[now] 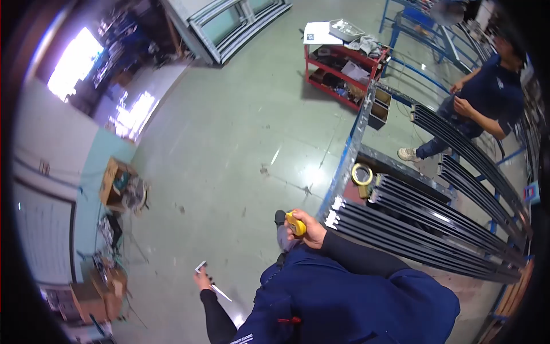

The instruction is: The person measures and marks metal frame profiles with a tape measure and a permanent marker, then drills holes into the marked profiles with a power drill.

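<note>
My right hand (309,229) is closed around a yellow tape measure (297,225), held in front of my body beside the blue edge of the workbench. Lower on the left, my left hand (203,279) is closed on a slim silver tool that looks like a caliper (221,292). Its short head sticks out above the fingers and its long bar slants down past the hand. Close to my right hand lie the white-tipped ends of long black profiles (401,238) on the bench. A roll of tape (362,174) sits on the bench beyond them.
A red cart (338,71) with papers and a tray stands ahead. A co-worker (481,97) in dark clothes stands beyond more black profiles (458,135). Framed panels (229,34) lean at the far left. Cardboard boxes (97,295) and a wooden crate (113,182) line the left wall.
</note>
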A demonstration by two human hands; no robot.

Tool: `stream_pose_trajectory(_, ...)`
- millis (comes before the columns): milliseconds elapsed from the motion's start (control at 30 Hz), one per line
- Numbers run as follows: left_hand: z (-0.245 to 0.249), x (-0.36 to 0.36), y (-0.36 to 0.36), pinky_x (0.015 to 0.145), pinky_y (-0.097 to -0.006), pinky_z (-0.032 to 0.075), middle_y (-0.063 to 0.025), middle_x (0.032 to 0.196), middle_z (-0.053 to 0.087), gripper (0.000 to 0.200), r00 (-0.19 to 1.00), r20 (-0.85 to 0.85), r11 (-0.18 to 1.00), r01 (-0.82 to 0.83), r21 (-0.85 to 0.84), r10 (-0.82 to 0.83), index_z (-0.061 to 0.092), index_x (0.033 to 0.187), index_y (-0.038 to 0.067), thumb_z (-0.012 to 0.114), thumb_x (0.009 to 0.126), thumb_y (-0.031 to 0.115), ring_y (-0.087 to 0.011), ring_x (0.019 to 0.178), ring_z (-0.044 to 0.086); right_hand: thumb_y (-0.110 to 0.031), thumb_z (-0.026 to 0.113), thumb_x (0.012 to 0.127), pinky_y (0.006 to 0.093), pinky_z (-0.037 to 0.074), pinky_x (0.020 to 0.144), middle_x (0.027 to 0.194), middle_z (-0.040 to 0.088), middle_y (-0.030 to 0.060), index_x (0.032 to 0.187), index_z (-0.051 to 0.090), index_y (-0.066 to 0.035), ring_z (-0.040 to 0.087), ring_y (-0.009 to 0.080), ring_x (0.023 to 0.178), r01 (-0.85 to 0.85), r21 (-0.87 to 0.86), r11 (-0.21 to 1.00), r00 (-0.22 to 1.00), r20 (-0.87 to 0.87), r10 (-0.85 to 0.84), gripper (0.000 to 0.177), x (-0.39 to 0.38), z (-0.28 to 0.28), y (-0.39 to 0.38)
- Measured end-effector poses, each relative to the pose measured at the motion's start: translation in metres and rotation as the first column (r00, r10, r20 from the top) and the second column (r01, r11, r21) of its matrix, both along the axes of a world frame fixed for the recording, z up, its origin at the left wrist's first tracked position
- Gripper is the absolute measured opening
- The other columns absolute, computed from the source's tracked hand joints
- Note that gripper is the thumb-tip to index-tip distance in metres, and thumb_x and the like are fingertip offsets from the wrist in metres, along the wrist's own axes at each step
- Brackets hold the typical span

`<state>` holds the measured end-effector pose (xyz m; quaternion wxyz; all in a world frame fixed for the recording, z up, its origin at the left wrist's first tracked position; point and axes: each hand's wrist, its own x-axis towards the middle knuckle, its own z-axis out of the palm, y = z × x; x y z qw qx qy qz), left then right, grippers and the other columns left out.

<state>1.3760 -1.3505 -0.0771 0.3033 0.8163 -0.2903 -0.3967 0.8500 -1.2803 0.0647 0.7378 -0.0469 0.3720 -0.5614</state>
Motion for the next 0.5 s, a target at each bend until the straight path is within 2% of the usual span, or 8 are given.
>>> stream_pose_trajectory(33,0.034,-0.015,-0.058,0.050,-0.0321,0.041,-0.0061,0.100,0.052,0.059,0.997,-0.042,0.997,-0.060,-0.052,0.058,0.049,0.129,0.013,0.068,0.089,0.052,-0.0165,0.068,0.053,-0.040,0.060,0.094,0.0306,0.053,0.064,0.096,0.057,0.0019,0.131,0.051,-0.016,0.057,0.0119,0.077,0.035,-0.012,0.999,0.998,-0.049,-0.036,0.046,-0.005,-0.009,-0.031)
stream_pose_trajectory(100,0.050,-0.028,-0.156,0.053,-0.0322,0.042,-0.0063,0.102,0.051,0.059,0.997,-0.066,0.995,-0.039,-0.095,0.032,0.048,0.132,0.018,0.065,0.089,0.055,-0.0174,0.072,0.053,-0.040,0.060,0.094,0.0295,0.051,0.063,0.094,0.057,0.0016,0.140,0.047,-0.016,0.056,0.0116,0.076,0.031,-0.035,0.999,0.993,-0.117,-0.035,0.054,-0.017,-0.008,-0.090)
stream_pose_trajectory(133,0.055,-0.039,-0.195,0.055,-0.0338,0.043,-0.0072,0.107,0.051,0.063,0.998,-0.059,0.996,-0.003,-0.089,-0.002,0.044,0.136,0.019,0.062,0.089,0.057,-0.0193,0.076,0.053,-0.040,0.060,0.094,0.0289,0.050,0.062,0.093,0.057,0.0014,0.145,0.044,-0.016,0.056,0.0114,0.076,0.046,-0.031,0.998,0.987,-0.153,-0.051,0.058,-0.024,-0.003,-0.113)
stream_pose_trajectory(167,0.052,-0.043,-0.228,0.057,-0.0351,0.044,-0.0078,0.110,0.051,0.068,0.994,-0.067,0.994,0.081,-0.076,-0.086,0.040,0.139,0.019,0.062,0.089,0.059,-0.0207,0.078,0.053,-0.040,0.060,0.094,0.0284,0.049,0.062,0.090,0.055,0.0010,0.153,0.035,-0.017,0.054,0.0100,0.075,0.029,-0.034,0.999,0.984,-0.176,-0.034,0.068,-0.031,0.008,-0.140)
stream_pose_trajectory(267,0.042,-0.076,-0.291,0.057,-0.0354,0.044,-0.0078,0.107,0.052,0.067,0.981,-0.076,0.984,0.178,0.015,-0.177,0.041,0.136,0.018,0.065,0.088,0.058,-0.0212,0.076,0.054,-0.035,0.057,0.096,0.0304,0.049,0.066,0.093,0.055,0.0022,0.152,0.035,-0.016,0.054,0.0106,0.077,0.028,-0.109,0.994,0.980,-0.192,-0.048,0.064,-0.046,0.038,-0.223)
stream_pose_trajectory(300,0.031,-0.086,-0.305,0.056,-0.0359,0.044,-0.0079,0.105,0.053,0.066,0.980,-0.082,0.981,0.184,0.061,-0.179,0.041,0.135,0.018,0.066,0.088,0.057,-0.0216,0.074,0.054,-0.034,0.059,0.096,0.0304,0.048,0.066,0.094,0.055,0.0017,0.146,0.040,-0.014,0.054,0.0105,0.078,0.031,-0.149,0.988,0.967,-0.244,-0.067,0.058,-0.051,0.041,-0.250)
stream_pose_trajectory(400,-0.018,-0.108,-0.346,0.054,-0.0381,0.046,-0.0093,0.097,0.054,0.068,0.986,-0.089,0.957,0.161,0.241,-0.144,0.042,0.133,0.015,0.070,0.085,0.053,-0.0232,0.070,0.055,-0.035,0.061,0.096,0.0303,0.048,0.066,0.094,0.055,0.0018,0.140,0.045,-0.012,0.054,0.0107,0.080,0.029,-0.172,0.985,0.904,-0.416,-0.099,0.052,-0.079,0.028,-0.329)
stream_pose_trajectory(500,-0.068,-0.123,-0.396,0.053,-0.0389,0.046,-0.0101,0.087,0.054,0.062,0.929,0.012,0.868,0.342,0.361,-0.371,0.052,0.124,0.009,0.073,0.082,0.051,-0.0239,0.065,0.056,-0.038,0.062,0.097,0.0306,0.048,0.067,0.094,0.054,0.0019,0.132,0.050,-0.013,0.053,0.0111,0.081,0.143,-0.157,0.977,0.762,-0.613,-0.210,0.045,-0.119,0.016,-0.387)
